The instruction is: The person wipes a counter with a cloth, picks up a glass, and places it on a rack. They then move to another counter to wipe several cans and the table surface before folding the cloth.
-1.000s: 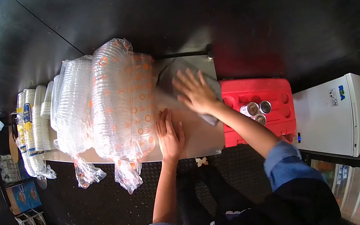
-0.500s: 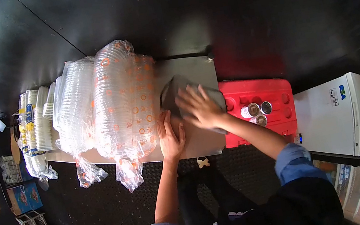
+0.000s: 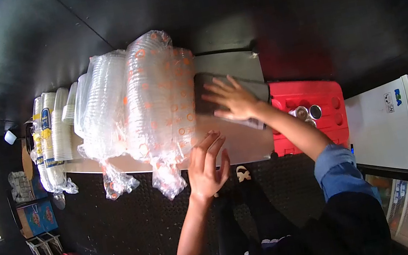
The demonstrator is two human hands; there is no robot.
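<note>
My right hand (image 3: 236, 101) lies flat with fingers spread on a dark grey piece, probably a cloth (image 3: 252, 84), on the metal table (image 3: 227, 59). My left hand (image 3: 207, 168) is at the table's front edge, fingers loosely bent and apart, with nothing in it. Just beyond its fingertips rests a clear bag of stacked plastic lids or containers (image 3: 159, 102) with orange print. Another bag of clear stacked plastic (image 3: 102, 107) leans beside that one.
Sleeves of plastic cups (image 3: 60, 131) stand at the table's left end. To the right is a red case (image 3: 328, 84) with several cans (image 3: 315, 111) on it, then a white fridge (image 3: 381, 123). A black wall runs behind; dark textured floor (image 3: 123, 224) lies below.
My left hand has lifted off the tabletop and come back toward the front edge, its fingers curling. My right hand stays on the dark piece, which now lies flatter. The view has shifted.
</note>
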